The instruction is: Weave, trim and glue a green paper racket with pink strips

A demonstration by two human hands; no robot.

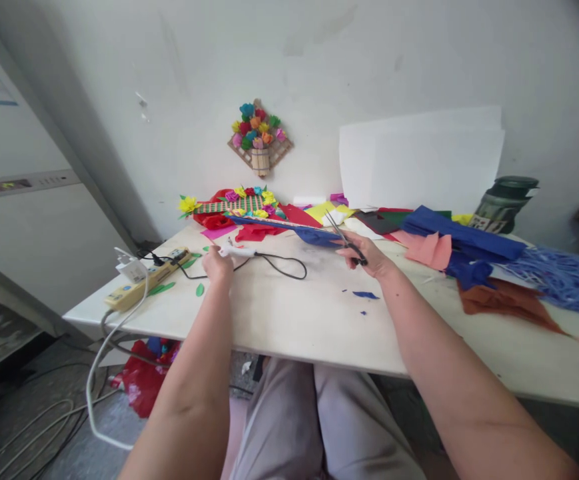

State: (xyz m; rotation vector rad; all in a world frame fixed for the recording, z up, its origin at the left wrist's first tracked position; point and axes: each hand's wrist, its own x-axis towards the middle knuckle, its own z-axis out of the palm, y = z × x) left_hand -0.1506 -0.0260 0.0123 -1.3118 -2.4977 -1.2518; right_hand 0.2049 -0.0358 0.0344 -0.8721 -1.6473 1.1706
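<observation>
My left hand (218, 265) is closed at the near left end of a white glue gun (239, 252), which lies on the table with its black cord looping right. The fingertips are partly hidden. My right hand (364, 255) grips black-handled scissors (353, 250), their blades apart and pointing up and left. Just left of that hand is a strip of blue crepe paper (314, 236), which runs on along a long thin stick reaching back to the left. Small blue scraps (366, 295) lie on the table below the scissors.
A flower-trimmed woven piece (232, 205) and coloured paper sheets line the back of the table (289, 320). At left sits a power strip (146, 280) with plugs and green paper leaves (200, 290). Blue folded paper (464, 233), blue shreds (564, 277) and a dark bottle (504, 203) stand right.
</observation>
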